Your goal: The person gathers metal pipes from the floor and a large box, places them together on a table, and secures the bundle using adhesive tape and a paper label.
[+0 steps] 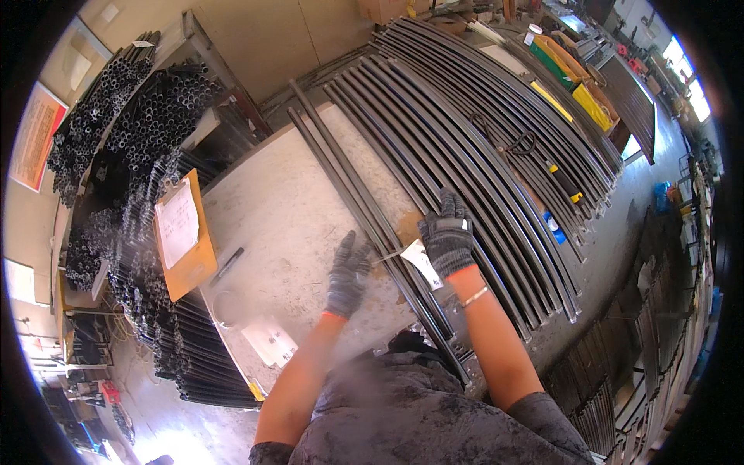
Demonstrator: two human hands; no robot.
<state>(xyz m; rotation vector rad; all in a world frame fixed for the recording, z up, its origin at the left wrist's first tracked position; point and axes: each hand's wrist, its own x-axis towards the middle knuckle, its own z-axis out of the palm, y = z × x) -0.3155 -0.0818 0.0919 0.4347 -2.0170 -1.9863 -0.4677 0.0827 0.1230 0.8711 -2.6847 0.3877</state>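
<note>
A small bundle of dark metal tubes (pixel 333 170) lies lengthwise on the pale worktop (pixel 260 190) in front of me. A tie (pixel 393 254) is round it, with a white paper tag (pixel 422 265) hanging from it. My left hand (pixel 349 275), in a grey knit glove, is just left of the bundle, its fingers stretched out and holding nothing. My right hand (pixel 448 240), gloved the same way, lies over the tubes right of the tag. Its fingers are extended and apart; the palm side is hidden. A wide row of loose tubes (pixel 480 209) spreads to the right.
On the worktop's left lie a clipboard with paper (pixel 186 232), a black pen (pixel 228 264), a clear ring of tape (pixel 225 308) and white tags (pixel 269 343). Stacks of tubes (pixel 167 108) fill the far left. A yellow-black tool (pixel 564 182) and black cord (pixel 521 142) rest on the right-hand tubes.
</note>
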